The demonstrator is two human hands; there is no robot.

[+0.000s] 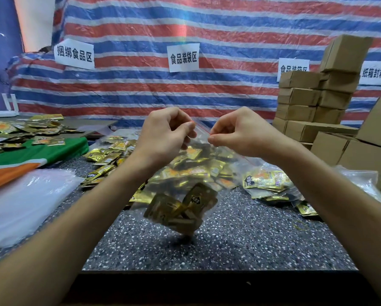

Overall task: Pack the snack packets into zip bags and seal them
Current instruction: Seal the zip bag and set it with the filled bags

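A clear zip bag (198, 173) with a red zip strip hangs in the air above the speckled table (229, 244). Several gold snack packets (180, 206) lie bunched at its bottom. My left hand (165, 133) pinches the bag's top edge at the left end of the strip. My right hand (238, 133) pinches the same edge at its right end. Behind the bag lies a loose heap of gold packets (105, 155), with more on the right (267, 182).
A pile of empty clear bags (24, 202) lies at the left on a green and orange cloth (30, 155). More packets (19, 131) cover the far left. Stacked cardboard boxes (313, 100) stand at the right, against a striped tarp with paper signs.
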